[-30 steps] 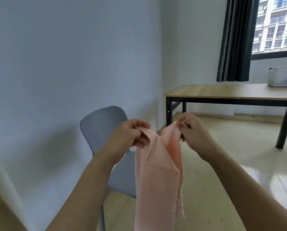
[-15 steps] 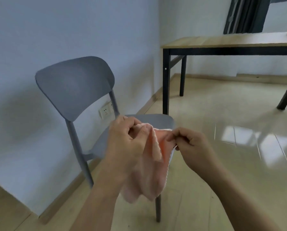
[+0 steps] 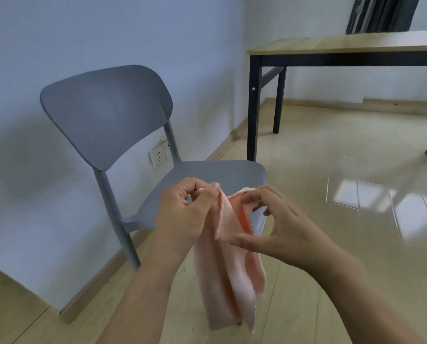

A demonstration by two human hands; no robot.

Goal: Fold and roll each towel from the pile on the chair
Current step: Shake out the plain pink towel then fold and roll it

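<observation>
Pink towel [image 3: 228, 264]: held in the air in front of the grey chair [image 3: 113, 115], over the seat's front edge, folded lengthwise, lower end hanging free with a scalloped hem. Left hand [image 3: 185, 214]: fingers curled, thumb and forefinger pinching the top left corner. Right hand [image 3: 279, 224]: fingertips pinching the top right edge, thumb stretched out below across the cloth. Wooden table [image 3: 344, 47] with black legs well apart, behind right. Wall socket [image 3: 159, 156] behind the chair.

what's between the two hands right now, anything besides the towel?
Head view: only the pink towel spans the gap. The left hand pinches its top edge; the right hand curls round the other fold. Grey chair seat sits behind.
</observation>
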